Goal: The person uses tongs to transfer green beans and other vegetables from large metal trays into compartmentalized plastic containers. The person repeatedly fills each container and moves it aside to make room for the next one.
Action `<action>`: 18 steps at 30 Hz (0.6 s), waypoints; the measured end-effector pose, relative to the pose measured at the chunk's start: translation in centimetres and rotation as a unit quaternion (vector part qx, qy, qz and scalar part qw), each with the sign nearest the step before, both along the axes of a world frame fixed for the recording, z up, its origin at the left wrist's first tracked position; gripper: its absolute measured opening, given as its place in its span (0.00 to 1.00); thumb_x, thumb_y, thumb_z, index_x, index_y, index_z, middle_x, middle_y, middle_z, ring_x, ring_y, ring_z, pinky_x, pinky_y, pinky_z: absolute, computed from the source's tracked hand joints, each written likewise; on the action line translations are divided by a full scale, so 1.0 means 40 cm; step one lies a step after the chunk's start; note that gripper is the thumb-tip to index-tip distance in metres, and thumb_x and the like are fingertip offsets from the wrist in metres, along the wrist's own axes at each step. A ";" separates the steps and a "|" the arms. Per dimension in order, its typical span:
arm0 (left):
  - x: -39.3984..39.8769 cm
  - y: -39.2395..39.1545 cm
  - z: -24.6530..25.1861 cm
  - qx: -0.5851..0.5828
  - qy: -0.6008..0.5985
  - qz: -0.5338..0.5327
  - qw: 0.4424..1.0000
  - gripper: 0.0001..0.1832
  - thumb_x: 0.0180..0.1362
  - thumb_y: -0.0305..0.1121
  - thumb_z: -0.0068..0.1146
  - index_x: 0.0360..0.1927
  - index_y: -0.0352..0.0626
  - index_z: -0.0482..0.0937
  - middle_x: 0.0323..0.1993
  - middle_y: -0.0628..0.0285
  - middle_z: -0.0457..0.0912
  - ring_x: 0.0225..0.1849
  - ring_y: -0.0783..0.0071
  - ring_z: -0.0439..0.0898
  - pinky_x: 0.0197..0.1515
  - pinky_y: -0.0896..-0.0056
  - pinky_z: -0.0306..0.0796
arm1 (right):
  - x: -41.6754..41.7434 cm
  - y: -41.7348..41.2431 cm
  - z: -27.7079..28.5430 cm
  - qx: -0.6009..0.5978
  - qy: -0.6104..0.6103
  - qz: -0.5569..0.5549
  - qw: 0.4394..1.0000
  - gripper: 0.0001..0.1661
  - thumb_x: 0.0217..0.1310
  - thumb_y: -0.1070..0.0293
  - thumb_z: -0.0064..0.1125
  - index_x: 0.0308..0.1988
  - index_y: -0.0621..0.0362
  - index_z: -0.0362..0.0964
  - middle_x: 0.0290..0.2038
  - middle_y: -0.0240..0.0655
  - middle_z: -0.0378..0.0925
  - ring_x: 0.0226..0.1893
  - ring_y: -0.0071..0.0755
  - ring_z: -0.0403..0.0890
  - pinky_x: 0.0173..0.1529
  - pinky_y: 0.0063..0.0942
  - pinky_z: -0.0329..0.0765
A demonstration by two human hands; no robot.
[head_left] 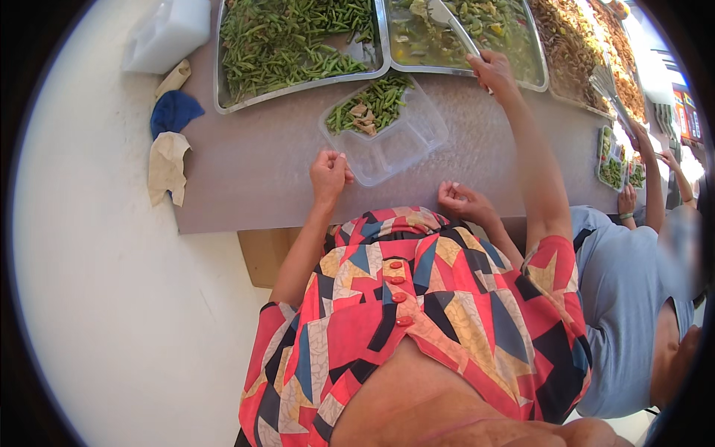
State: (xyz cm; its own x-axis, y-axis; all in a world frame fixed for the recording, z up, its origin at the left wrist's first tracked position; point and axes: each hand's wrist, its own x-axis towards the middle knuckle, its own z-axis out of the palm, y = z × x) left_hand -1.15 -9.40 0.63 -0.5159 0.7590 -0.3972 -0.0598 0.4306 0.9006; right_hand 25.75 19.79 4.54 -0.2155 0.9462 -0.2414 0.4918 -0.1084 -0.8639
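Observation:
A clear plastic compartment container (410, 148) rests on the table (251, 190) in front of me. Cut green beans (385, 100) with some pale brown pieces fill its far-left compartment, while the nearer compartments are bare. My left hand (328, 177) is curled at the container's near-left rim; whether it grips the rim is not clear. In my right hand (494, 75) I hold the handle of metal tongs (461, 34). Their far end reaches into a metal tray (463, 71) of mixed vegetables in liquid, against a pale leafy piece (420, 10).
A metal tray (268, 98) of green beans and another of brown shredded food (570, 61) flank the vegetables. At left are blue cloth (173, 112), beige cloth (167, 165) and a white plastic jug (170, 36). Another hand (466, 201) rests near the table edge. A neighbour holds tongs (611, 92) beside filled containers (611, 167).

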 end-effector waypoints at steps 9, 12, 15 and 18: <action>0.009 -0.002 -0.016 0.014 -0.057 0.051 0.997 0.07 0.62 0.31 0.52 0.34 0.36 0.72 0.20 0.63 0.77 0.16 0.80 0.75 0.17 0.79 0.72 | -0.019 -0.007 -0.015 0.248 -0.311 0.084 0.914 0.19 0.55 0.56 0.61 0.33 0.62 0.72 0.26 0.43 0.77 0.31 0.43 0.80 0.33 0.40 0.76; 0.002 -0.007 -0.023 0.024 -0.081 0.064 0.994 0.07 0.61 0.31 0.52 0.34 0.37 0.72 0.19 0.63 0.76 0.16 0.80 0.75 0.17 0.78 0.72 | -0.015 -0.053 0.024 0.291 -0.410 0.075 0.861 0.24 0.53 0.54 0.62 0.41 0.62 0.69 0.34 0.46 0.78 0.38 0.49 0.82 0.39 0.43 0.78; -0.005 -0.004 -0.034 0.031 -0.083 0.066 0.994 0.07 0.61 0.30 0.52 0.32 0.37 0.71 0.19 0.63 0.76 0.15 0.79 0.75 0.17 0.78 0.73 | 0.008 -0.050 0.027 0.290 -0.455 0.055 0.840 0.28 0.53 0.52 0.63 0.45 0.62 0.66 0.37 0.46 0.77 0.39 0.51 0.82 0.40 0.43 0.79; -0.005 -0.005 -0.034 0.033 -0.074 0.061 0.995 0.07 0.61 0.30 0.52 0.32 0.37 0.71 0.19 0.63 0.76 0.15 0.79 0.76 0.17 0.78 0.73 | 0.020 -0.027 0.024 0.258 -0.483 0.030 0.836 0.27 0.54 0.53 0.62 0.44 0.63 0.66 0.38 0.48 0.77 0.39 0.51 0.82 0.40 0.44 0.79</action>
State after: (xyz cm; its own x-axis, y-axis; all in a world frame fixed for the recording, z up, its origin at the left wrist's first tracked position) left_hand -1.35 -9.60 -0.75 -0.5448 0.7215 -0.4273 -0.2419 0.3526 0.9040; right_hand 26.55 18.73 5.51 -0.2067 0.9726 0.1060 0.9784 0.2063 0.0156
